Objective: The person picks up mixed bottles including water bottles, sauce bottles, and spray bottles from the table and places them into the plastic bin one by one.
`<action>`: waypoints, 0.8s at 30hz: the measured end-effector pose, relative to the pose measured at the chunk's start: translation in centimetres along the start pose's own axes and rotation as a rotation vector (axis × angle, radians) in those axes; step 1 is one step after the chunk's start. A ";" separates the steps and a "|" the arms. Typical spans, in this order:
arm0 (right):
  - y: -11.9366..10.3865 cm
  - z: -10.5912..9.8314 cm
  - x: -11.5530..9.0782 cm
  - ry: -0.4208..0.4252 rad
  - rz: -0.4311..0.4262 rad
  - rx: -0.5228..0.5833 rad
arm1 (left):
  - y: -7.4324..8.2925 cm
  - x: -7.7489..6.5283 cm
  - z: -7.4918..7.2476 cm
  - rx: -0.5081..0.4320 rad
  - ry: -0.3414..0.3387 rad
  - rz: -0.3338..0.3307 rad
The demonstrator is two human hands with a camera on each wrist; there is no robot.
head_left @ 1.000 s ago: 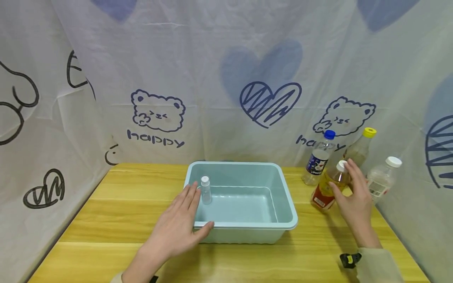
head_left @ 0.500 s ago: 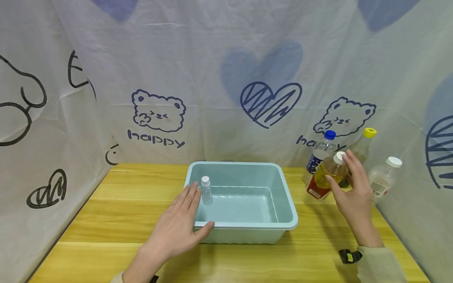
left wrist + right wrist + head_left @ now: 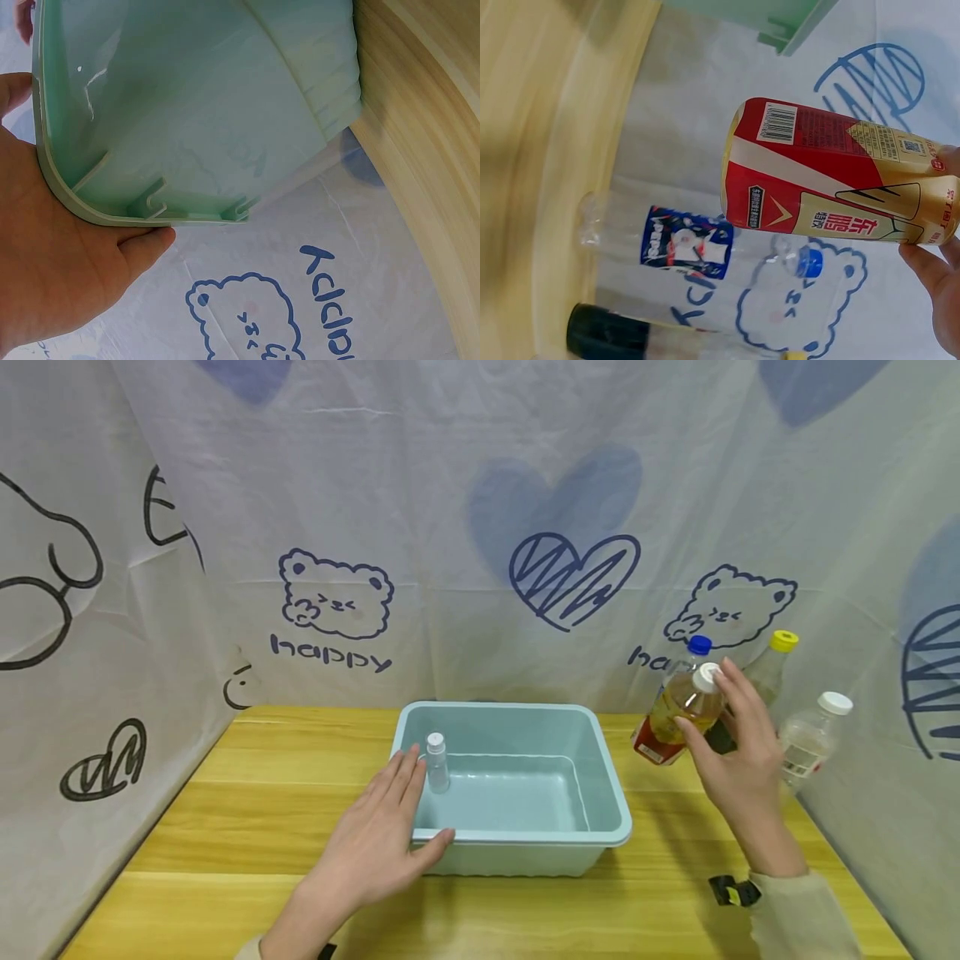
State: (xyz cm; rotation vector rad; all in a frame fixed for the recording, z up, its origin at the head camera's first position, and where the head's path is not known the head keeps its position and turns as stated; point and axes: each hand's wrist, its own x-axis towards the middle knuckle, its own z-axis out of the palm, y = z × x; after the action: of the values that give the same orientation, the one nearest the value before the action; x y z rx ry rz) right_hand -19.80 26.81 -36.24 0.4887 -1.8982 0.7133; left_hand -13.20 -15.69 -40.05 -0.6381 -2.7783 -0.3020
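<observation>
My right hand (image 3: 738,756) holds a red-and-yellow drink bottle (image 3: 678,714) with a white cap by its upper part, raised off the table and slightly tilted. The right wrist view shows this bottle's red and gold label (image 3: 817,176) with a barcode. My left hand (image 3: 378,839) rests flat across the front-left corner of a pale green plastic tub (image 3: 525,837), fingers straight over the rim. In the left wrist view the hand (image 3: 67,247) lies against the tub's edge. Inside the tub, a small clear bottle (image 3: 437,764) with a white cap stands upright at the left.
Behind the held bottle stands a blue-capped Pepsi bottle (image 3: 686,241). Beside it is a yellow-capped bottle (image 3: 768,672) with a dark lower part. A clear white-capped bottle (image 3: 810,739) stands further right. A printed cloth (image 3: 450,568) hangs behind the wooden table (image 3: 285,760).
My right hand has lifted the red-and-yellow bottle off the table and carried it up and to the left. The left hand and tub stay put.
</observation>
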 end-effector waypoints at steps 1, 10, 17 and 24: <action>-0.2 0.0 0.2 -0.003 -0.007 0.001 | 0.0 0.0 0.0 0.000 0.001 0.000; -1.3 0.5 1.4 0.005 -0.068 0.040 | 0.0 0.0 0.0 0.000 0.008 0.003; -2.5 0.9 2.3 0.007 -0.086 0.072 | 0.0 0.0 0.0 0.000 0.012 0.004; -3.8 1.6 3.3 0.045 -0.131 0.118 | 0.0 -0.1 0.0 0.004 0.012 0.007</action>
State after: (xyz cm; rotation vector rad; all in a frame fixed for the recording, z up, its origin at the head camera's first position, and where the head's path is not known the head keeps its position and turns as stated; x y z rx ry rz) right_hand -19.88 22.87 -32.71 0.6597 -1.7712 0.7464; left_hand -13.16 -15.71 -40.11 -0.6424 -2.7637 -0.2979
